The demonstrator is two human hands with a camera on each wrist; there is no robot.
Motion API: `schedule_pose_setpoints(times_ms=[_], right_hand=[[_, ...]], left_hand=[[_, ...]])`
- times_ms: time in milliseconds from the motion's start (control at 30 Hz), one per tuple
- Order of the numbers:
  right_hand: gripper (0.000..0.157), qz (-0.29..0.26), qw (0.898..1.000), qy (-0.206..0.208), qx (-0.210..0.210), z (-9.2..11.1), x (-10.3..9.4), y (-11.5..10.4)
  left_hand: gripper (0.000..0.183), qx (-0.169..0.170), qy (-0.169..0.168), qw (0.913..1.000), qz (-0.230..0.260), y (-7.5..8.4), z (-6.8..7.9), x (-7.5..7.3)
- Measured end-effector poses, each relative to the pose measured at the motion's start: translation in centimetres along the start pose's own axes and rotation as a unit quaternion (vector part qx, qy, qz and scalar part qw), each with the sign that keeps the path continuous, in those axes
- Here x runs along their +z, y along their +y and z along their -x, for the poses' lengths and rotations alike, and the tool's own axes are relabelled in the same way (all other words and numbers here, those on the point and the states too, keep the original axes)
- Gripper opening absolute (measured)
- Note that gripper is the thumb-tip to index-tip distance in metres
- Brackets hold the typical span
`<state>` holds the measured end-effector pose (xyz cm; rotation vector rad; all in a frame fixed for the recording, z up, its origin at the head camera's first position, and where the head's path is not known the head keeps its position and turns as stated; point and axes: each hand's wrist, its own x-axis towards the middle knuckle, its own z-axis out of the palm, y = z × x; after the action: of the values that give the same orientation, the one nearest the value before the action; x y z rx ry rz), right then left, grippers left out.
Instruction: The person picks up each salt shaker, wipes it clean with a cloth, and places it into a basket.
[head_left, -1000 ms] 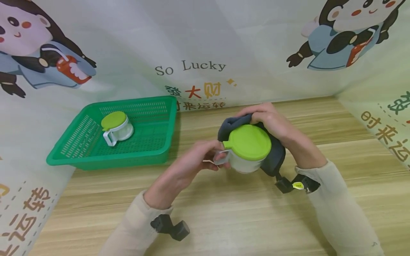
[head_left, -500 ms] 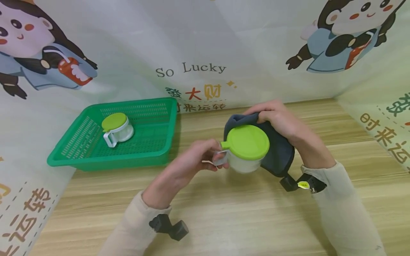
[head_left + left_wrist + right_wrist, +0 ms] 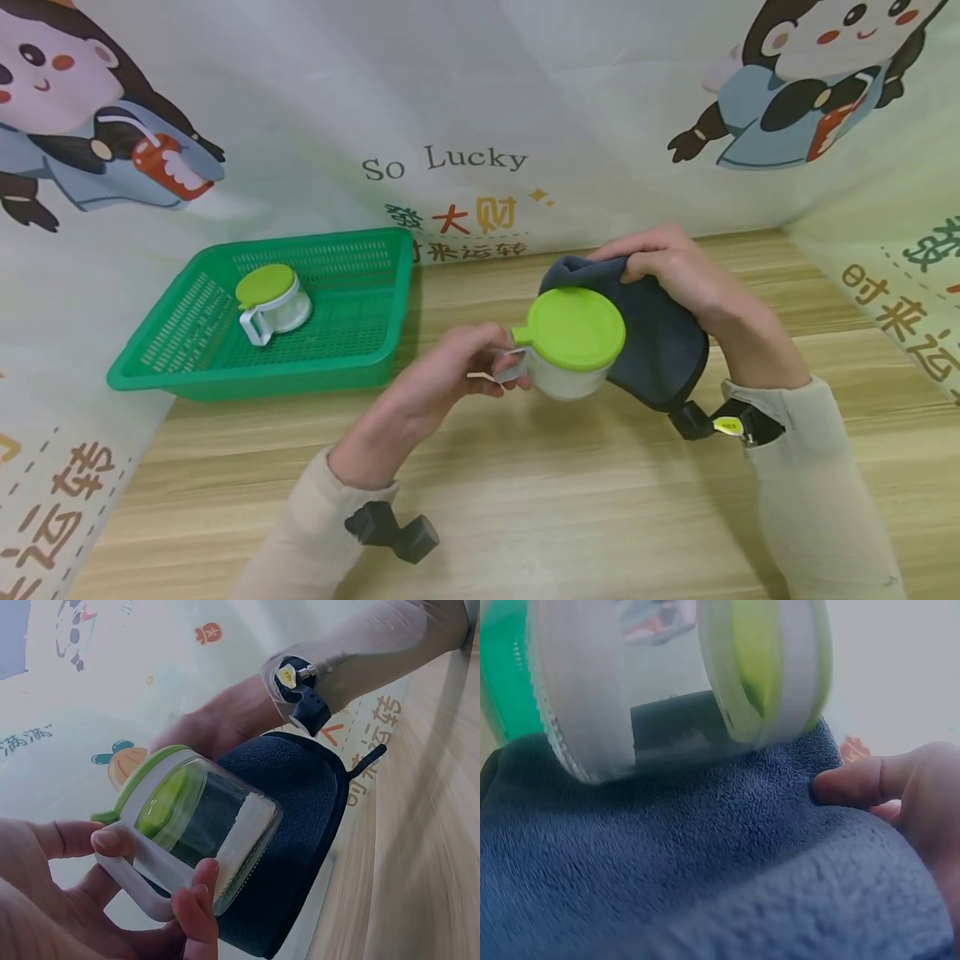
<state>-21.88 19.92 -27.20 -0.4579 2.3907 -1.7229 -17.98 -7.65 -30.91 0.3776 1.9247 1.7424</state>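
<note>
My left hand (image 3: pixel 450 375) grips the white handle of a clear seasoning jar (image 3: pixel 568 383) with a bright green lid (image 3: pixel 576 329). In the left wrist view, thumb and fingers curl round that handle (image 3: pixel 139 889), and some white contents (image 3: pixel 247 829) show inside near the base. The jar is held up over the table, lid facing the head camera. My right hand (image 3: pixel 678 271) pinches the upper edge of a dark grey-blue cloth (image 3: pixel 656 342), which hangs behind and to the right of the jar. In the right wrist view the fluffy cloth (image 3: pixel 667 847) lies close along the jar's side.
A green plastic basket (image 3: pixel 281 375) stands at the back left, with a second green-lidded jar (image 3: pixel 281 304) inside. The wood-grain table (image 3: pixel 525 517) spreads below the hands. A printed white sheet (image 3: pixel 450 83) forms the wall behind.
My right hand has moved right and slightly away with the cloth, so more of it shows beside the jar. The jar in my left hand has shifted slightly left.
</note>
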Motion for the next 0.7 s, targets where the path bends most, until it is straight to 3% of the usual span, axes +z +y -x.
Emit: schedule_pose_setpoints(times_ms=[333,567,700], right_hand=[[0.045,0.052,0.998,-0.027,-0.021,-0.6,2.3,-0.2],[0.047,0.033,0.999,-0.017,-0.010,-0.2,1.2,-0.3],[0.050,0.053,0.999,-0.005,0.004,-0.3,1.0,-0.4]], left_hand=[[0.028,-0.003,-0.019,0.9998,0.002,-0.7,-0.2,0.3],[0.030,-0.003,0.021,0.9995,0.023,-0.2,-0.2,-0.1],[0.030,0.000,0.062,0.9967,0.053,-0.2,-0.4,-0.3]])
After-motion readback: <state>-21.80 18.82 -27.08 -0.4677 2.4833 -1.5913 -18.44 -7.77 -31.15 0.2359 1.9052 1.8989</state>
